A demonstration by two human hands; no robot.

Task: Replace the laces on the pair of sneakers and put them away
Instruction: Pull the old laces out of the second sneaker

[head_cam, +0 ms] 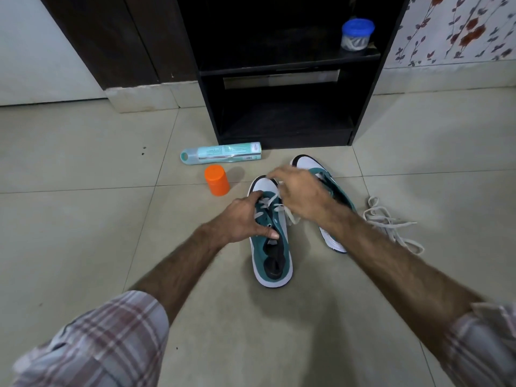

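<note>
Two teal and white sneakers stand on the tiled floor. The near sneaker (272,255) points away from me, with a white lace (268,203) threaded through its lower eyelets. My left hand (243,219) grips that sneaker's left side by the tongue. My right hand (300,191) hovers over its toe, fingers pinched on the lace. The second sneaker (332,185) lies to the right, partly hidden behind my right forearm. A loose pile of white laces (388,222) rests on the floor right of it.
A dark open shoe cabinet (284,79) stands straight ahead, with a blue-lidded jar (357,34) on its upper shelf. A teal spray can (223,153) lies on its side before the cabinet. An orange cap (216,180) stands beside it.
</note>
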